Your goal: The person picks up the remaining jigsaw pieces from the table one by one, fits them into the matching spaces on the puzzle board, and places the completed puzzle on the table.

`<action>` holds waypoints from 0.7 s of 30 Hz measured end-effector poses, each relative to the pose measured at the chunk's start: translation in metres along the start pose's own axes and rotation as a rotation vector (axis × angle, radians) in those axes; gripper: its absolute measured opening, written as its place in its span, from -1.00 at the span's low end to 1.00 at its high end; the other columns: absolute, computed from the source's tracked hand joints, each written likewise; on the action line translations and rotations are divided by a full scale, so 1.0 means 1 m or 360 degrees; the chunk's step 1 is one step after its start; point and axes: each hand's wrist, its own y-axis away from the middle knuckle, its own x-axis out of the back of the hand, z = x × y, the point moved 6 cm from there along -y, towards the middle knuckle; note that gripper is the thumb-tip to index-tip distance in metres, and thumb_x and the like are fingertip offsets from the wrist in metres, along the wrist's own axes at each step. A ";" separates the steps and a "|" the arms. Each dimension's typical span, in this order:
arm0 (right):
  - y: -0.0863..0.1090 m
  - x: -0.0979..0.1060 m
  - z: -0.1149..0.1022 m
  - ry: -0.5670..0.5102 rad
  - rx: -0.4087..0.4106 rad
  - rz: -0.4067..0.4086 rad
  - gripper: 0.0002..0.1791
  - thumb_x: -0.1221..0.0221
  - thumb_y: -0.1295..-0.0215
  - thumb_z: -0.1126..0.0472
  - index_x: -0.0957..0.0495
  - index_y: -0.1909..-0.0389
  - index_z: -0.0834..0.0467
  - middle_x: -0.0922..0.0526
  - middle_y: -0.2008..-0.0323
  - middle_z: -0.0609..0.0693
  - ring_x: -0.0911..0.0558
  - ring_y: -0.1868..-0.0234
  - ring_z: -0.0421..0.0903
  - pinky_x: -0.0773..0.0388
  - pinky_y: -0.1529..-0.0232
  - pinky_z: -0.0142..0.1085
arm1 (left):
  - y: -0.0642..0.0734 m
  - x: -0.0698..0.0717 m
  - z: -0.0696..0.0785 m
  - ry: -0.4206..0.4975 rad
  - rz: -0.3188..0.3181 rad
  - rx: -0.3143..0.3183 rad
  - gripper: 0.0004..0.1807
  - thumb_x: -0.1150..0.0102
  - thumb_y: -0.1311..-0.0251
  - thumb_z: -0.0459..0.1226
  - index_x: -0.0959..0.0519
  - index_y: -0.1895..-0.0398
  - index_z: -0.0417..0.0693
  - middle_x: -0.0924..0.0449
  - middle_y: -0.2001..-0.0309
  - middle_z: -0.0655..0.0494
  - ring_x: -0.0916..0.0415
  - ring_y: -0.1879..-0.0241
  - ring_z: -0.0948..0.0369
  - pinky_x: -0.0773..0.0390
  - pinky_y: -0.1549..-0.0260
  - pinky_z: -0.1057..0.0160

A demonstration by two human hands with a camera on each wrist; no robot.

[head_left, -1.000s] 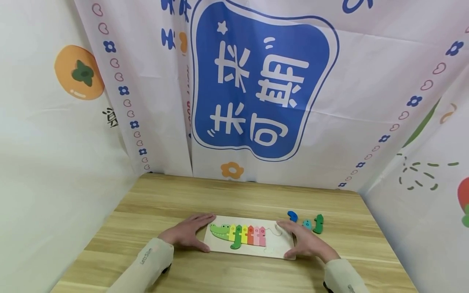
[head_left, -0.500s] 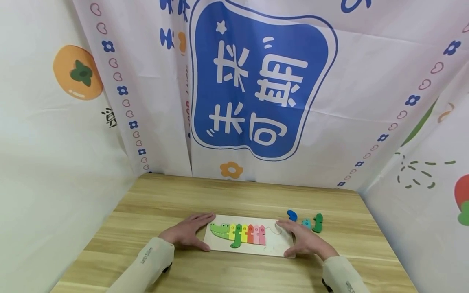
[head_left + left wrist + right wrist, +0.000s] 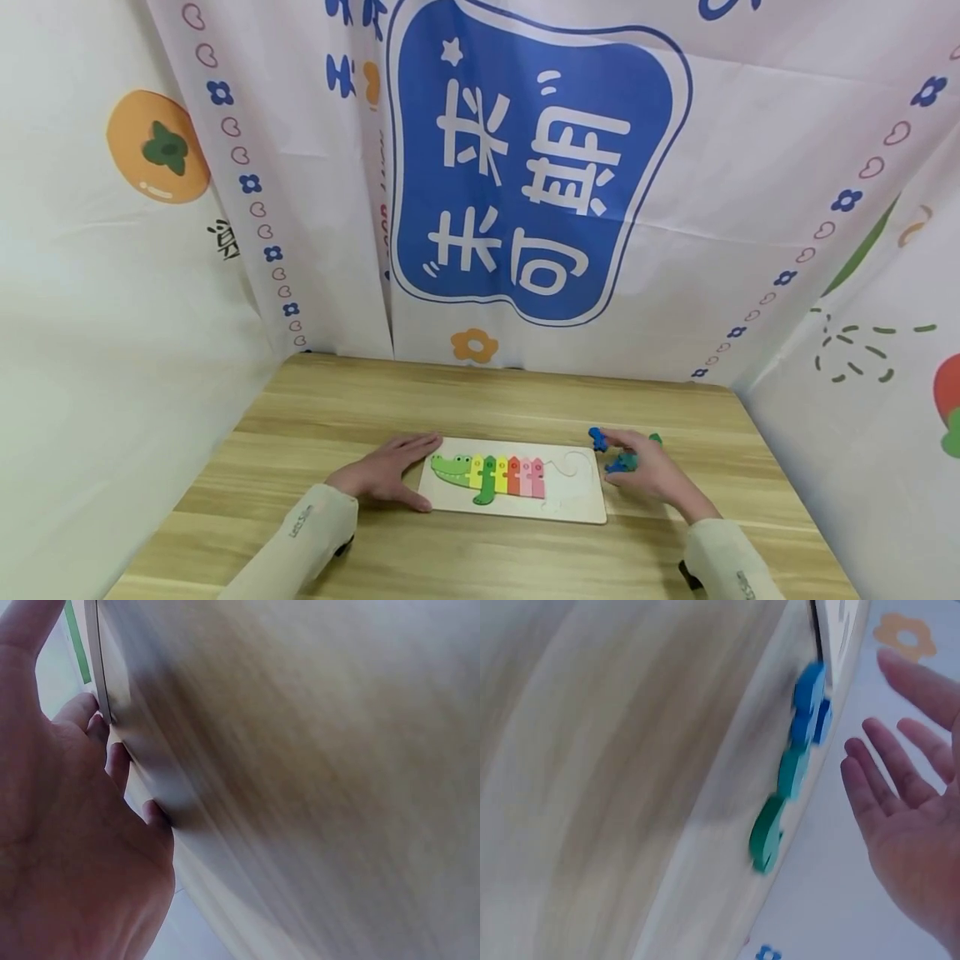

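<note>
A pale wooden puzzle board (image 3: 573,502) lies flat on the table. On its left part sit a green crocodile head (image 3: 448,469) and a row of yellow, green, orange, red and pink body pieces (image 3: 513,477). My left hand (image 3: 384,475) spans the board's left end, thumb at the near corner and fingertips at the far one. Off the right end, my right hand (image 3: 651,473) is over the loose puzzle pieces, fingers spread and holding nothing. The right wrist view has these in a line: blue pieces (image 3: 808,694), a teal piece (image 3: 792,771) and a dark green piece (image 3: 765,834).
The wood-grain table (image 3: 420,400) meets white printed cloth walls (image 3: 337,275) at the back and both sides. A blue patch with white characters (image 3: 532,167) is printed on the back cloth.
My right hand has left the board's right end and moved right over the loose pieces, uncovering the board's curved tail outline. My left hand has stayed at the left end.
</note>
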 end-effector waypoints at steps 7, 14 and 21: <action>0.006 0.016 0.026 0.0046 -0.0127 0.0025 -0.15 -0.50 -0.15 0.32 -0.38 -0.47 0.24 -0.57 -0.29 0.29 -0.54 -0.29 0.33 -0.50 -0.28 0.22 | -0.001 0.000 0.000 -0.0005 0.0003 -0.0007 0.25 -0.47 0.03 0.34 -0.06 -0.68 0.21 0.02 -0.68 0.14 0.06 -0.63 -0.13 -0.16 -0.46 -0.36; 0.006 0.018 0.036 0.0112 -0.0169 0.0022 -0.19 -0.51 -0.16 0.27 -0.43 -0.43 0.26 -0.59 -0.26 0.29 -0.55 -0.28 0.32 -0.47 -0.28 0.26 | 0.001 0.001 0.001 0.0003 0.0003 -0.0006 0.25 -0.47 0.02 0.33 -0.06 -0.68 0.21 0.03 -0.69 0.14 0.07 -0.63 -0.12 -0.14 -0.47 -0.35; 0.005 0.019 0.045 0.0167 -0.0192 0.0057 -0.17 -0.53 -0.12 0.27 -0.43 -0.43 0.27 -0.55 -0.27 0.33 -0.53 -0.28 0.35 -0.43 -0.30 0.30 | 0.002 0.002 0.004 0.0004 0.0005 -0.0027 0.24 -0.47 0.00 0.31 -0.06 -0.69 0.16 0.02 -0.69 0.10 0.08 -0.63 -0.14 -0.12 -0.47 -0.36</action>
